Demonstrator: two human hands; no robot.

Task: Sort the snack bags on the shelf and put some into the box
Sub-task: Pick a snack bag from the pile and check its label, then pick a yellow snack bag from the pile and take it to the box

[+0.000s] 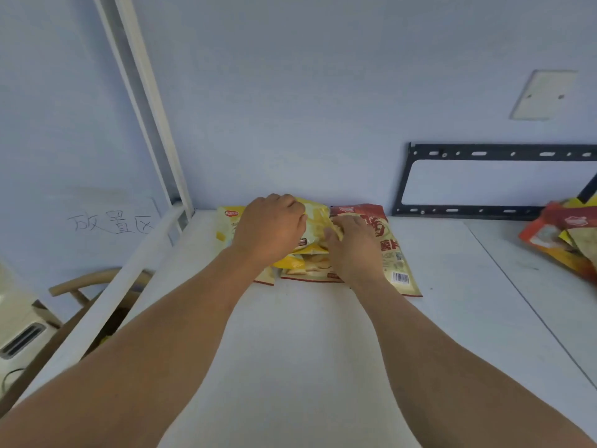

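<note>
Both arms are stretched out over a white shelf (307, 350), working on a small heap of snack bags pushed up near the back wall. The left hand (269, 227) has its fingers curled over the top of a yellow snack bag (315, 218), gripping the upper edge so the bag is lifted and crumpled a bit. The right hand (353, 247) sits just beside it, fingers bent and tucked in against the side of that same yellow bag, palm resting on a red snack bag (387, 244) that lies flat underneath, barcode facing up. Can't tell for sure if the right one is actually pinching the yellow bag or just pressing on it.

Another yellowish bag (226, 224) pokes out to the left under the pile. Way off on the right edge of the shelf there's a second bunch of orange and red bags (562, 240), well apart from the hands. A black metal bracket (484, 182) leans on the wall behind, and some handwriting (109, 221) is scrawled on the left wall panel.
</note>
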